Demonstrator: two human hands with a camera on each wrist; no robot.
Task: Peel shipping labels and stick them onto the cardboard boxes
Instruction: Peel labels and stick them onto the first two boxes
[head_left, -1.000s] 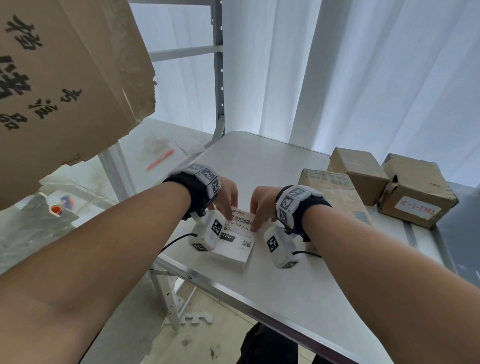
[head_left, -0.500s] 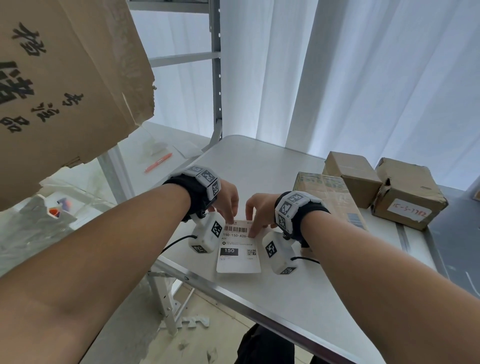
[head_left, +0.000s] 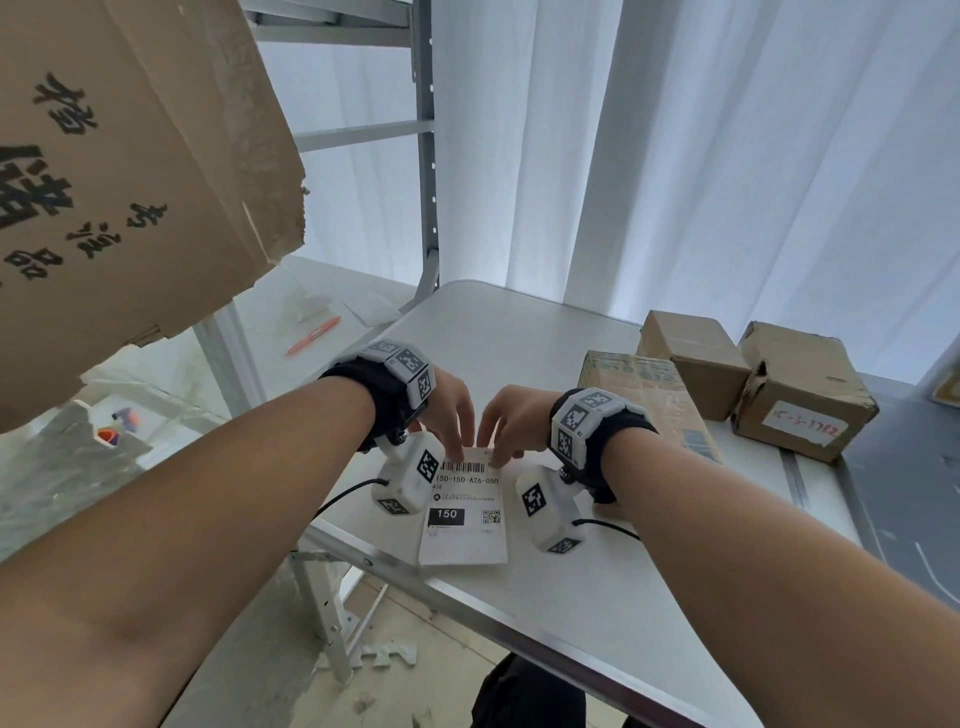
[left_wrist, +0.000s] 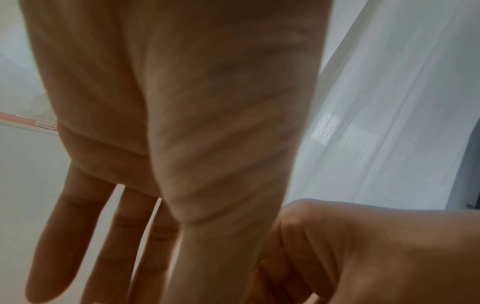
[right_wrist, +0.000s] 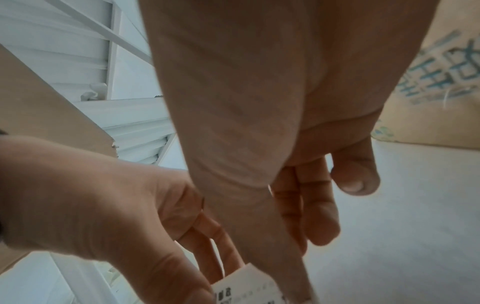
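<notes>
A white shipping label (head_left: 465, 512) with a barcode and a black "150" block lies on the white table (head_left: 519, 332), close to its front edge. Both hands meet at the label's far edge. My left hand (head_left: 460, 449) pinches that edge between thumb and fingers; the right wrist view shows the label's corner (right_wrist: 249, 286) raised off the table. My right hand (head_left: 496, 457) holds the other far corner, thumb on top and fingers behind. Three cardboard boxes stand to the right: a printed box (head_left: 644, 395), a plain box (head_left: 691, 358) and a box with a handwritten sticker (head_left: 805, 389).
A large cardboard carton (head_left: 130, 182) with black characters hangs over the upper left. Behind the table's left corner stands a metal shelf frame (head_left: 426, 156), and an orange pen (head_left: 313, 335) lies on the shelf. White curtains hang behind. The table's front edge is just below the label.
The label has turned from tilted to straight and slid nearer to the table's front edge. Both hands have stayed at its far edge.
</notes>
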